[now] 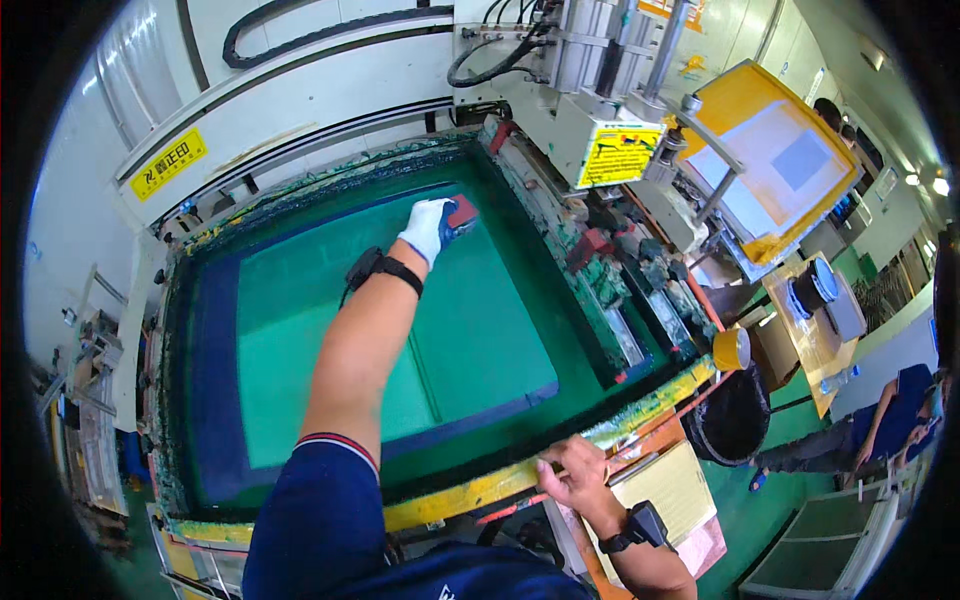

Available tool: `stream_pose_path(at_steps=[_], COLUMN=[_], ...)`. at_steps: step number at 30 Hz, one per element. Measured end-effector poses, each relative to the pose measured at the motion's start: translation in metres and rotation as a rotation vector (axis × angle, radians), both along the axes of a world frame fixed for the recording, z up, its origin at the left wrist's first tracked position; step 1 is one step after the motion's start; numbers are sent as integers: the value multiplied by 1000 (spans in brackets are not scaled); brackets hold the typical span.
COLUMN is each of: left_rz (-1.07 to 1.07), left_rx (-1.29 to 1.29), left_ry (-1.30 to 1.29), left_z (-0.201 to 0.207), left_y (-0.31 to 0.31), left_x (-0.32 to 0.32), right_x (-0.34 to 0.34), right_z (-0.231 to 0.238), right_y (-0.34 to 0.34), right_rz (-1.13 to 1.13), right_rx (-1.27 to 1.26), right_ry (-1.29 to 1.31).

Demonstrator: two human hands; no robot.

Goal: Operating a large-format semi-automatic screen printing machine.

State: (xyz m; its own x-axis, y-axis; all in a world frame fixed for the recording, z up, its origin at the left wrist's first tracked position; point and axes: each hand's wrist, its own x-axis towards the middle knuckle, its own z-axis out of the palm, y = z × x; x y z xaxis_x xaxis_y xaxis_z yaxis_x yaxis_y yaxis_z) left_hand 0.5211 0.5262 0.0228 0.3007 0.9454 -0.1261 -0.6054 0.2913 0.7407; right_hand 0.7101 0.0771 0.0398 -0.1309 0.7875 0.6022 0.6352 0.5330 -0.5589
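Note:
A white glove with blue on the fingers covers my left hand [428, 228], which reaches to the far part of a large printing screen. Its fingers close round a small dark red block [462, 213], slightly blurred, at the mesh surface. The mesh [480, 330] is green, bordered by dark blue bands inside an ink-stained frame. At the front, my bare right hand [575, 470] is curled beside the yellow front rail [465, 492]; whether anything is inside its fingers is hidden. Both wrists carry black strapped devices.
A white machine beam [290, 110] runs behind the screen, with metal cylinders [580, 50] above. Ink-smeared clamps [640, 260] line the right side. A roll of yellow tape [731, 349] and a black bin [735, 415] stand near the right corner. Another person [890, 420] is farther right.

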Motion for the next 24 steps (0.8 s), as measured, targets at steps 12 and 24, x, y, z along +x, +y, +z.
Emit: stream_pose_path(at_steps=[12, 24], left_rz=[287, 87], left_rx=[843, 266], left_ry=[1977, 16], left_z=[-46, -170], left_y=[171, 350], left_x=[51, -20], right_x=[2, 18], right_z=[-7, 12], right_y=[11, 39], right_rz=[9, 104], right_rx=[-37, 2], right_ry=[-42, 61])
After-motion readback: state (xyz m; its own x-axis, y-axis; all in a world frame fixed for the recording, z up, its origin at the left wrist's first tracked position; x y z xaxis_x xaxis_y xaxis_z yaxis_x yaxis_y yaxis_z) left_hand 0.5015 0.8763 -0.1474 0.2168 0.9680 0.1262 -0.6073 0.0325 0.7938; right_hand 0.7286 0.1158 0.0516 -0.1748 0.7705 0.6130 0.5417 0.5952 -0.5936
